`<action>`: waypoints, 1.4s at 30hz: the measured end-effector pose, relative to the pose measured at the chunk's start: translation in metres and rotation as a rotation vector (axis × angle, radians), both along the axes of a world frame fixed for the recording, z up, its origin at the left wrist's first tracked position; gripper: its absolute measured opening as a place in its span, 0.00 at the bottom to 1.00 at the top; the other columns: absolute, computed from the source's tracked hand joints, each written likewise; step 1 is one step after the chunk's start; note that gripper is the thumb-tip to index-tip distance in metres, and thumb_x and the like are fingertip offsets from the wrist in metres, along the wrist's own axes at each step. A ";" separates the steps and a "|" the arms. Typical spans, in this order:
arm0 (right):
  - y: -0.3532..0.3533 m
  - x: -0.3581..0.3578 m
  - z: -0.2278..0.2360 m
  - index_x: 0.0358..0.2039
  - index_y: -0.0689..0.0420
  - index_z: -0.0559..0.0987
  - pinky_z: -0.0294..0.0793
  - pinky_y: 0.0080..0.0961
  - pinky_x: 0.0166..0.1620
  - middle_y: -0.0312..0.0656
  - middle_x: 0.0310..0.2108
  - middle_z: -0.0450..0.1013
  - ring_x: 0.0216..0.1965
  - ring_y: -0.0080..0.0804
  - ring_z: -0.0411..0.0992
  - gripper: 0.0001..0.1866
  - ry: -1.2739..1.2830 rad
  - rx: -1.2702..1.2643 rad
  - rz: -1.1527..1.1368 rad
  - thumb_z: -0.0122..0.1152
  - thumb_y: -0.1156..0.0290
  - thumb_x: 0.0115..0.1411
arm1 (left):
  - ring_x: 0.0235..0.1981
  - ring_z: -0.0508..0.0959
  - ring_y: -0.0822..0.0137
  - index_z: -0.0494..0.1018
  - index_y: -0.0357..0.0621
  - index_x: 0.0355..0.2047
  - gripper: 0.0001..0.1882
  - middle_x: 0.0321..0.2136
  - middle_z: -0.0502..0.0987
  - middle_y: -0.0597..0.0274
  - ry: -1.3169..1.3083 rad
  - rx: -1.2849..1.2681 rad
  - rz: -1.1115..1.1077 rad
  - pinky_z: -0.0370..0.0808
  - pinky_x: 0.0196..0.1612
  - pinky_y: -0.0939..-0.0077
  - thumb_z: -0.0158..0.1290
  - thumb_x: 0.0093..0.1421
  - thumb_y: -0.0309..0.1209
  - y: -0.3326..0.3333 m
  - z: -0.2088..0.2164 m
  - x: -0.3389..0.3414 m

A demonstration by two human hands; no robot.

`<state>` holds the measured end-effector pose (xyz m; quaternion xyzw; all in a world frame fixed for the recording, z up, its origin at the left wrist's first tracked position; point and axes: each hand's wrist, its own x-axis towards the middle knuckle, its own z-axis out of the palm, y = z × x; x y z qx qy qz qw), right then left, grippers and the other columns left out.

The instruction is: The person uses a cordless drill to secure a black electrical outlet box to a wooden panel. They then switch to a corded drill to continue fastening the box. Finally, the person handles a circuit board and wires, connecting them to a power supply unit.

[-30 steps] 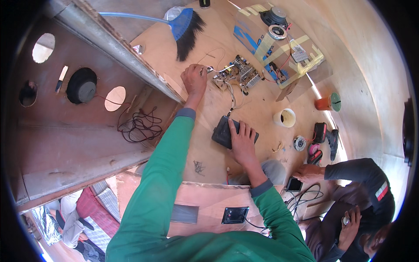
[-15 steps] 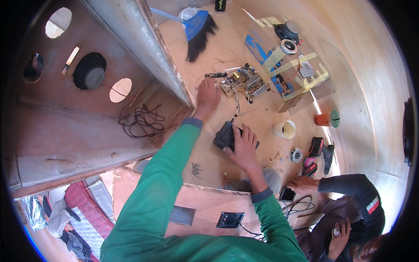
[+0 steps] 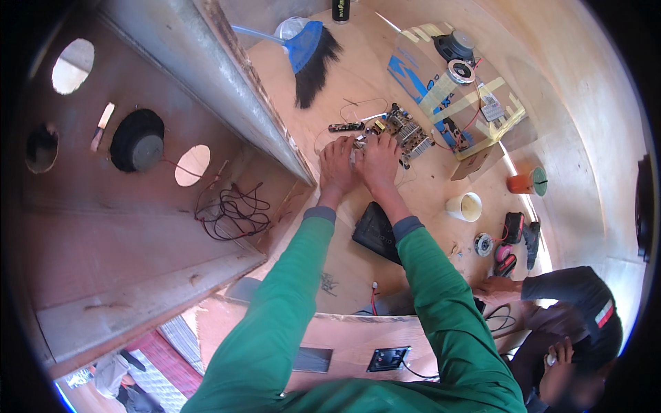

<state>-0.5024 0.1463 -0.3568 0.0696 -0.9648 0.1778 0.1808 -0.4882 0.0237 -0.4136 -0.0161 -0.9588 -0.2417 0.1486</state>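
This looks like a workshop, because the wooden worktop (image 3: 375, 76) has a bare circuit board (image 3: 412, 138), a black speaker (image 3: 451, 47) on taped cardboard (image 3: 475, 162) and a dark tool (image 3: 531, 245), and beside it is a big panel (image 3: 110, 255) with round holes (image 3: 193, 165), another speaker (image 3: 139, 141) and tangled wires (image 3: 236, 213).

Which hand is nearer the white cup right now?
Right: the right hand is left of the white cup, by the circuit board; the left hand is farther left.
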 end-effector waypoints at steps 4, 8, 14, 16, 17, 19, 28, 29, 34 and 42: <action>-0.003 0.002 -0.012 0.45 0.56 0.84 0.67 0.49 0.56 0.45 0.47 0.75 0.55 0.46 0.71 0.18 0.064 0.024 -0.009 0.74 0.62 0.56 | 0.68 0.68 0.50 0.72 0.47 0.69 0.32 0.66 0.73 0.55 0.007 0.011 -0.046 0.60 0.73 0.51 0.60 0.66 0.42 -0.002 -0.003 0.001; 0.007 -0.001 -0.018 0.42 0.53 0.86 0.64 0.48 0.55 0.43 0.46 0.76 0.53 0.44 0.72 0.16 0.105 0.005 0.024 0.76 0.62 0.55 | 0.67 0.69 0.52 0.73 0.47 0.65 0.31 0.65 0.74 0.58 0.010 -0.012 -0.091 0.60 0.73 0.52 0.63 0.62 0.40 -0.002 -0.001 0.001; 0.008 0.003 -0.026 0.39 0.53 0.86 0.63 0.48 0.56 0.41 0.46 0.76 0.53 0.43 0.72 0.13 0.192 -0.108 0.028 0.78 0.66 0.53 | 0.66 0.70 0.53 0.74 0.47 0.65 0.32 0.64 0.74 0.59 0.067 -0.027 -0.102 0.60 0.72 0.53 0.64 0.61 0.40 0.000 -0.003 0.002; 0.007 0.003 -0.028 0.39 0.55 0.86 0.63 0.50 0.57 0.42 0.45 0.75 0.52 0.44 0.71 0.12 0.195 -0.074 0.042 0.75 0.65 0.56 | 0.65 0.70 0.53 0.74 0.47 0.65 0.31 0.63 0.74 0.59 0.098 -0.045 -0.107 0.61 0.71 0.53 0.63 0.62 0.40 -0.001 -0.003 0.001; 0.007 0.003 -0.028 0.40 0.56 0.86 0.63 0.50 0.57 0.43 0.45 0.74 0.52 0.44 0.70 0.12 0.195 -0.059 0.054 0.73 0.65 0.57 | 0.65 0.70 0.53 0.74 0.47 0.65 0.31 0.63 0.75 0.59 0.094 -0.048 -0.111 0.61 0.71 0.53 0.62 0.63 0.40 0.000 -0.004 0.002; 0.007 0.004 -0.028 0.39 0.56 0.86 0.62 0.51 0.57 0.43 0.45 0.74 0.52 0.45 0.70 0.11 0.195 -0.038 0.062 0.73 0.65 0.58 | 0.65 0.71 0.53 0.74 0.48 0.64 0.27 0.62 0.75 0.59 0.107 -0.015 -0.102 0.61 0.71 0.52 0.60 0.66 0.38 0.001 -0.004 0.003; 0.001 0.004 -0.025 0.35 0.59 0.86 0.63 0.53 0.59 0.45 0.43 0.76 0.53 0.46 0.72 0.11 0.158 0.121 -0.004 0.72 0.65 0.57 | 0.64 0.70 0.54 0.73 0.48 0.64 0.29 0.61 0.75 0.61 0.099 -0.065 -0.102 0.61 0.70 0.54 0.62 0.64 0.39 0.000 0.000 0.002; 0.001 0.003 -0.025 0.36 0.59 0.86 0.64 0.52 0.59 0.45 0.43 0.77 0.54 0.46 0.72 0.12 0.129 0.167 -0.015 0.73 0.64 0.56 | 0.64 0.70 0.54 0.74 0.47 0.63 0.29 0.60 0.75 0.60 0.079 -0.062 -0.104 0.61 0.70 0.54 0.62 0.64 0.40 0.000 -0.001 0.002; 0.007 -0.004 -0.029 0.35 0.55 0.88 0.65 0.50 0.58 0.43 0.43 0.78 0.52 0.45 0.73 0.10 0.141 0.147 0.036 0.72 0.63 0.57 | 0.63 0.70 0.55 0.74 0.47 0.62 0.33 0.59 0.75 0.61 0.090 -0.070 -0.089 0.61 0.70 0.53 0.66 0.58 0.44 0.001 -0.005 0.001; 0.018 -0.008 -0.032 0.32 0.55 0.89 0.67 0.48 0.58 0.41 0.41 0.78 0.52 0.43 0.74 0.09 0.134 -0.012 0.116 0.74 0.64 0.53 | 0.62 0.71 0.56 0.75 0.48 0.60 0.37 0.58 0.75 0.62 0.125 -0.038 -0.093 0.62 0.69 0.54 0.69 0.52 0.46 0.000 -0.002 0.001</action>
